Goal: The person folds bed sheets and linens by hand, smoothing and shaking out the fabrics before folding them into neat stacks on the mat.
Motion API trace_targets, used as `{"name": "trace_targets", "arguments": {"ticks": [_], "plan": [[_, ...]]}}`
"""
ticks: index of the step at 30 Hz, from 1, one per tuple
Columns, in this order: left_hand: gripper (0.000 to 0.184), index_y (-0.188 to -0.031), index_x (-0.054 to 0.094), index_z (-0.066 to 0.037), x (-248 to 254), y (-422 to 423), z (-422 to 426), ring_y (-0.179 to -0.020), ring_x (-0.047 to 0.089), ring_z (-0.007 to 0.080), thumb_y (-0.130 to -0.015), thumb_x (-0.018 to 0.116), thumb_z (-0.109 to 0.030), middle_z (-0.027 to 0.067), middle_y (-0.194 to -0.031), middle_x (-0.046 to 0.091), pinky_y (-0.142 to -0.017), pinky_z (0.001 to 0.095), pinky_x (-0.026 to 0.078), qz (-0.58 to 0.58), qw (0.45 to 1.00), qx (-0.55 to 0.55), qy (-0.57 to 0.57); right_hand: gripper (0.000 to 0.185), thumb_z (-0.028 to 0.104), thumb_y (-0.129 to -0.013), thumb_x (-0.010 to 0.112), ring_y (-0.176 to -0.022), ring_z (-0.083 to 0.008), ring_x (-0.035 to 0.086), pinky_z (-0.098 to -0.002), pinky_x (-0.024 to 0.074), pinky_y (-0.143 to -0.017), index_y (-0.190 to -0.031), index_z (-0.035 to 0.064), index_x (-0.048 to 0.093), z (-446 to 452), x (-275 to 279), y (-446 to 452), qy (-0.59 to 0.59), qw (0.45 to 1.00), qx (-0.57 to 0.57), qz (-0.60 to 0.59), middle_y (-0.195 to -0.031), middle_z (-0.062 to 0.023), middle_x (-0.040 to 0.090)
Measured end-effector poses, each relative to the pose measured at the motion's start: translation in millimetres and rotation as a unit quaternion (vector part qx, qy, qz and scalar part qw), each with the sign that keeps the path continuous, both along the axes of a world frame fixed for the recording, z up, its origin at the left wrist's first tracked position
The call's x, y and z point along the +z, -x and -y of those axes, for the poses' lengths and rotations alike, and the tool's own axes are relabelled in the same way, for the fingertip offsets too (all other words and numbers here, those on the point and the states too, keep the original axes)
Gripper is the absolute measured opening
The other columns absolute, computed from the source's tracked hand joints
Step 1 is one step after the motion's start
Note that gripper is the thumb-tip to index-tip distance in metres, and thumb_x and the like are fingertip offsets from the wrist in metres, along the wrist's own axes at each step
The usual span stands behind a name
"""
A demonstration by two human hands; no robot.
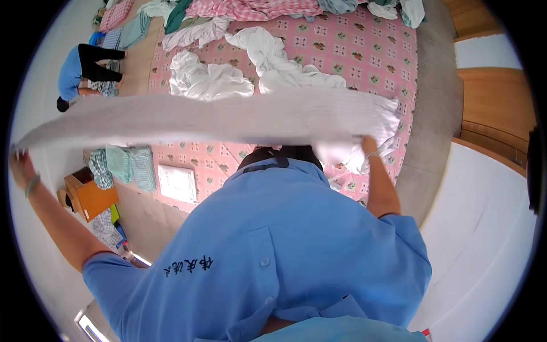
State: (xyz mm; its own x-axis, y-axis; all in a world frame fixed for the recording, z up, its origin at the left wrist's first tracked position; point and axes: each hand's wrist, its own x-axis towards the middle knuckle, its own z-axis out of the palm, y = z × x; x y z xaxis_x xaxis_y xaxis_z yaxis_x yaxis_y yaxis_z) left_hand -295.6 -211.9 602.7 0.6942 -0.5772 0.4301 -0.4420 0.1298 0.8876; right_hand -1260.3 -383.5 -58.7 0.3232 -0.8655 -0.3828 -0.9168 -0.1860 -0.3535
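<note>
A long white sheet (228, 118), blurred in places by motion, is stretched across in front of my body. My left hand (21, 171), with a band on its wrist, is closed on the sheet's far left end, out at the edge of the view. On the other side, my right hand (370, 147) grips the sheet's near edge, its fingers partly hidden by the cloth. Beyond my right hand the sheet's right end hangs in folds over a pink patterned floor covering (387, 68).
Crumpled white cloths (208, 77) and a pink checked cloth (256, 8) lie ahead. A bending person in blue (71, 71) is at the far left. Folded cloths (142, 168), a flat white stack (176, 183) and a wooden box (94, 196) are at the left. Wooden furniture (493, 108) stands right.
</note>
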Motion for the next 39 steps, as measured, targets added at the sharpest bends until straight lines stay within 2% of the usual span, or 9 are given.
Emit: {"name": "trace_targets", "arguments": {"ticks": [4,11,17,19,20,25,30,32,39], "plan": [[0.023,-0.098,0.046,0.005,-75.0,67.4,94.6,-0.097,0.044,0.0202,-0.086,0.033,-0.010,0.0109,-0.097,0.046,-0.088,0.0449,0.039,0.013,0.993,0.099,-0.066,0.034,0.025,-0.081,0.034,-0.080,-0.0307,0.058,-0.0406,0.0436,-0.073,-0.082,0.0073,0.062,166.9,-5.2,60.6,0.144,0.970,-0.061,-0.188,-0.084,-0.0152,0.060],[0.024,-0.101,0.044,0.008,-128.2,-11.9,92.6,-0.097,0.043,0.0226,-0.085,0.035,-0.008,0.0121,-0.101,0.044,-0.089,0.0578,0.034,-0.070,0.990,0.119,0.026,0.038,0.036,-0.078,0.052,-0.081,-0.0264,0.056,-0.0342,0.0441,-0.072,-0.102,0.0073,0.057,301.3,291.9,140.2,0.298,0.907,-0.196,-0.225,-0.083,-0.0143,0.061],[0.031,-0.102,0.048,0.005,-139.1,-29.5,4.3,-0.094,0.049,0.0219,-0.081,0.046,-0.019,0.0130,-0.109,0.048,-0.087,0.0460,0.039,0.125,0.967,0.211,-0.062,0.028,0.008,-0.077,0.051,-0.082,-0.0147,0.052,-0.0234,0.0415,-0.070,-0.103,-0.0010,0.055,153.5,465.2,64.0,0.405,0.732,-0.342,0.428,-0.093,-0.0095,0.057],[0.034,-0.102,0.050,0.004,-157.5,-16.1,-50.8,-0.093,0.051,0.0217,-0.080,0.050,-0.022,0.0133,-0.111,0.049,-0.087,0.0421,0.041,0.279,0.913,0.271,-0.123,0.027,0.006,-0.079,0.046,-0.084,-0.0149,0.052,-0.0255,0.0417,-0.074,-0.102,-0.0045,0.054,113.3,442.0,65.1,0.312,0.781,-0.291,0.456,-0.098,-0.0104,0.055],[0.036,-0.103,0.051,0.003,-169.4,-4.5,-85.2,-0.093,0.052,0.0216,-0.079,0.052,-0.024,0.0135,-0.112,0.049,-0.087,0.0401,0.041,0.328,0.887,0.298,-0.130,0.027,0.006,-0.080,0.044,-0.087,-0.0165,0.051,-0.0280,0.0417,-0.077,-0.103,-0.0032,0.054,87.2,421.7,91.7,0.329,0.906,-0.231,0.134,-0.098,-0.0095,0.055],[0.032,-0.104,0.047,-0.002,-257.2,106.5,-193.4,-0.090,0.054,0.0232,-0.084,0.042,-0.026,0.0120,-0.098,0.055,-0.079,0.0355,0.046,-0.101,0.961,0.229,0.120,0.020,0.007,-0.076,0.048,-0.076,-0.0181,0.057,-0.0292,0.0439,-0.069,-0.091,0.0065,0.061,-22.6,232.0,88.3,0.078,0.987,-0.138,0.018,-0.083,-0.0087,0.061],[0.019,-0.094,0.048,0.000,-357.9,129.4,-290.7,-0.083,0.053,0.0202,-0.081,0.045,-0.014,0.0123,-0.092,0.055,-0.073,0.0341,0.048,-0.183,0.919,0.347,0.036,0.022,0.004,-0.068,0.047,-0.074,-0.0229,0.059,-0.0303,0.0456,-0.067,-0.082,0.0073,0.063,-91.8,74.2,24.9,0.007,0.982,-0.188,0.008,-0.078,-0.0119,0.062],[0.016,-0.091,0.048,0.002,-396.0,125.4,-343.1,-0.081,0.053,0.0214,-0.078,0.046,-0.008,0.0125,-0.091,0.054,-0.073,0.0341,0.048,0.238,0.765,0.384,-0.459,0.026,0.005,-0.067,0.049,-0.075,-0.0244,0.059,-0.0308,0.0455,-0.068,-0.088,0.0097,0.063,-95.3,53.8,-1.6,-0.100,0.978,-0.173,-0.064,-0.080,-0.0135,0.061],[0.026,-0.096,0.049,0.000,-488.5,79.6,-398.1,-0.082,0.053,0.0212,-0.077,0.052,-0.018,0.0106,-0.090,0.054,-0.067,0.0318,0.046,-0.077,0.839,0.461,-0.279,0.027,0.008,-0.069,0.047,-0.084,-0.0270,0.056,-0.0327,0.0429,-0.078,-0.091,0.0104,0.063,-45.8,-65.7,-20.1,-0.238,0.955,0.029,-0.173,-0.085,-0.0128,0.061]]}}
